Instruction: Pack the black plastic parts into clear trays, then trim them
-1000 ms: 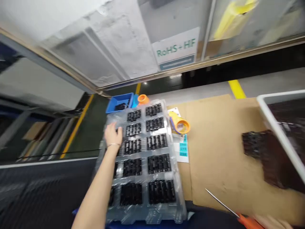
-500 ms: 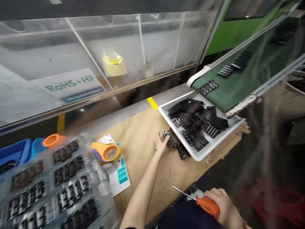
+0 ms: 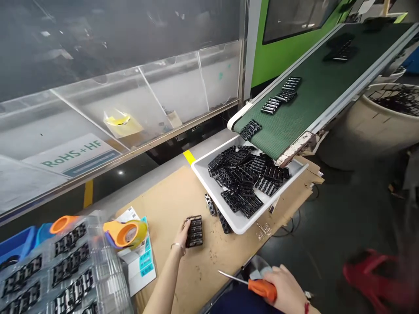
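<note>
My left hand (image 3: 182, 236) grips a black ribbed plastic part (image 3: 195, 231) by its left edge, over the brown cardboard table top. To its right, two more black parts (image 3: 210, 205) stand on edge against the white tray (image 3: 236, 228). That tray holds a heap of black plastic parts (image 3: 242, 174). Close to my body, my right hand (image 3: 284, 285) is closed round the orange handle of a screwdriver (image 3: 262, 288). Its metal shaft points left over the table's front edge.
A green conveyor belt (image 3: 304, 96) carrying black parts slopes down to the white tray. At left are clear plastic trays (image 3: 109, 266) of black parts, an orange tape dispenser (image 3: 121, 233) and a blue bin (image 3: 24, 244). A clear panel (image 3: 157, 100) borders the back.
My left hand has come away from beside the white tray, leftward and nearer, with a black plastic part. My right hand keeps the screwdriver. The view has shifted.
</note>
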